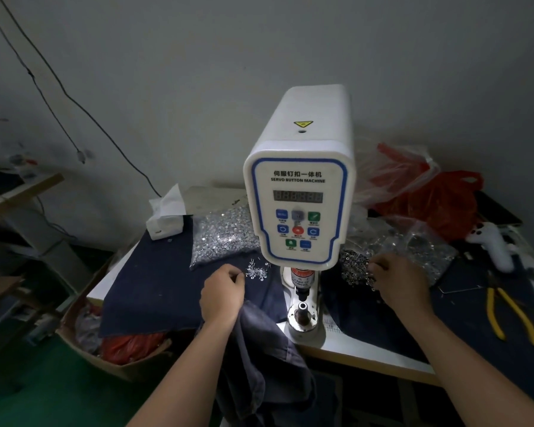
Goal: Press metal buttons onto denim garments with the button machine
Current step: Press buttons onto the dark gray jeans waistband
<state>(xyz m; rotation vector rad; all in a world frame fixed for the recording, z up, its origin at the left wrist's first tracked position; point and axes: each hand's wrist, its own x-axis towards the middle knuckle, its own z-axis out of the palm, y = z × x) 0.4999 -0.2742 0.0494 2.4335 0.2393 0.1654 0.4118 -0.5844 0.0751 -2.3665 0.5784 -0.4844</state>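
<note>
Two hands work either side of the machine (301,192), whose die (302,315) stands bare. The garment (259,343) hangs off the table (367,352) edge under the left wrist, so it could slide to the floor. The left hand (224,295), fingers curled, picks at the loose studs (257,271); the right hand (398,280), fingers bent, digs into the button pile (355,266). Whether either holds a piece I cannot tell. A fumbled piece may roll away; fingers near the die risk pinching.

Both hands, left (224,291) and right (399,280), reach into button piles beside the button machine (299,208).
</note>
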